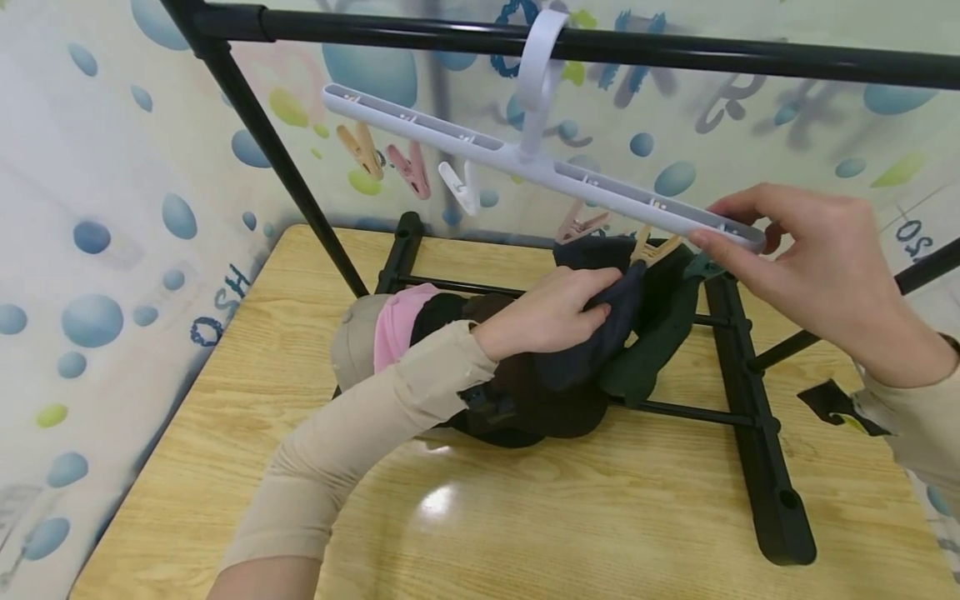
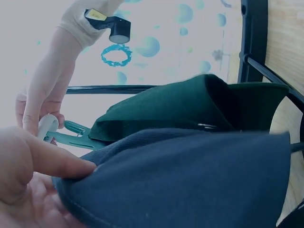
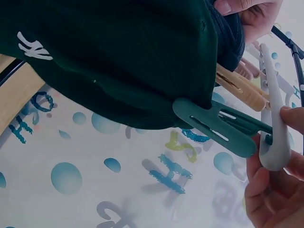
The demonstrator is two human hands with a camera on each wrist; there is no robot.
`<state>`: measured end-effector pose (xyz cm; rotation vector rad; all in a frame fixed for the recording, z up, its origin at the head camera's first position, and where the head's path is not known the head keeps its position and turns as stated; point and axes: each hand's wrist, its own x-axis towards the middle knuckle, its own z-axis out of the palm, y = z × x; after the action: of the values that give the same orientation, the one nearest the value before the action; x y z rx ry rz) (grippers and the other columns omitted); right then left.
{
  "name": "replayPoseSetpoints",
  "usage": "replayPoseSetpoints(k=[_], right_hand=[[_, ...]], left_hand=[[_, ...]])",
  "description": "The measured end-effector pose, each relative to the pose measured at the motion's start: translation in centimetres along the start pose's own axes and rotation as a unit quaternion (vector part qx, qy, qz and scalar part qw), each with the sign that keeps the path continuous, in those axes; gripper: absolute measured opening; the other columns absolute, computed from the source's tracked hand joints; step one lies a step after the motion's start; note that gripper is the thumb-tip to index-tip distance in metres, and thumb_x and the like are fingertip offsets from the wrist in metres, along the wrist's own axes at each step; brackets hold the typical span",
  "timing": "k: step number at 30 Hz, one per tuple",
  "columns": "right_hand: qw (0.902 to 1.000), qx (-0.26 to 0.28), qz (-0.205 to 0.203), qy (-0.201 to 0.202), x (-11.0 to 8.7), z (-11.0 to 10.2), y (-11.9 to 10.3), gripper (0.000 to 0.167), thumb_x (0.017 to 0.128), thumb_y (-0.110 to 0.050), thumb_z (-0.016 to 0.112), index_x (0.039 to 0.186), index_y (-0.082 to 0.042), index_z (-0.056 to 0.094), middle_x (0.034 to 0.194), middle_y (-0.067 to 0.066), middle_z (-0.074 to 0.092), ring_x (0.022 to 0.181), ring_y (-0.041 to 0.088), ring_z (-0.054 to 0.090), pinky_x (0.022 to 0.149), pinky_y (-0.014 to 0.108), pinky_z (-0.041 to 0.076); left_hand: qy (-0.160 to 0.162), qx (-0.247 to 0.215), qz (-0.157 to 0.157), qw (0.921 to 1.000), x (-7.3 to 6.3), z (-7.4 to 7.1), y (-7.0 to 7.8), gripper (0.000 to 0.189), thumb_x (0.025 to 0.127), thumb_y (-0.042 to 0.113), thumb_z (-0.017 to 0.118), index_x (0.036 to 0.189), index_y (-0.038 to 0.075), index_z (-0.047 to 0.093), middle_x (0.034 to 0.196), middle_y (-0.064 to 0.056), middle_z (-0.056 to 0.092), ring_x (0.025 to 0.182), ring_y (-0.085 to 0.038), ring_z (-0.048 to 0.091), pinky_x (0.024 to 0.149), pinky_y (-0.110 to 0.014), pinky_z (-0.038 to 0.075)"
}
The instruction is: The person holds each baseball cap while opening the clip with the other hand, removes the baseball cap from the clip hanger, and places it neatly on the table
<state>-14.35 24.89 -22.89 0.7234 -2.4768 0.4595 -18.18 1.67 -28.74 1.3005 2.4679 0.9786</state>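
Note:
My left hand (image 1: 551,312) pinches the edge of a navy cap (image 2: 190,175) between thumb and fingers. Beside it a dark green cap (image 3: 114,61) hangs from a green clothespin (image 3: 216,128) at the right end of a pale lavender clip hanger (image 1: 540,167). My right hand (image 1: 825,258) grips that same end of the hanger, thumb on the near side. A tan clothespin (image 1: 654,250) hangs close to the navy cap's upper edge; whether it bites the fabric I cannot tell. Left of it is a dusty pink clothespin (image 1: 579,225).
The hanger hooks over a black rack bar (image 1: 420,32). Tan (image 1: 362,150), pink (image 1: 408,169) and white clothespins (image 1: 459,185) dangle on its left half. Below, beige (image 1: 351,342), pink (image 1: 393,325) and brown caps (image 1: 555,408) lie in a row across the rack's base above the wooden table (image 1: 600,517).

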Motion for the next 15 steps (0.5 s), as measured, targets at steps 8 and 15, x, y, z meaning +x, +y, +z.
replayPoseSetpoints(k=[8,15], right_hand=[[0.9998,-0.013,0.013,-0.01,0.16,0.15,-0.16,0.03,0.082,-0.007,0.077,0.109,0.003,0.067,0.089,0.015,0.068,0.066,0.013,0.046,0.061,0.023,0.034],[0.9997,-0.019,0.01,-0.006,0.27,0.25,-0.52,0.029,0.084,-0.008,0.075,0.109,0.004,0.067,0.091,0.017,0.068,0.065,0.02,0.053,0.066,0.029,0.035]], left_hand=[[-0.017,-0.015,-0.003,0.9997,-0.04,-0.21,-0.06,0.021,0.099,0.001,0.048,0.118,0.001,0.057,0.076,-0.008,0.049,0.058,-0.017,0.047,0.064,-0.022,0.035],[-0.024,-0.023,-0.01,0.9994,-0.07,-0.55,-0.09,0.034,0.098,-0.002,0.048,0.131,0.0,0.054,0.112,-0.012,0.061,0.088,-0.018,0.054,0.078,-0.02,0.037]])
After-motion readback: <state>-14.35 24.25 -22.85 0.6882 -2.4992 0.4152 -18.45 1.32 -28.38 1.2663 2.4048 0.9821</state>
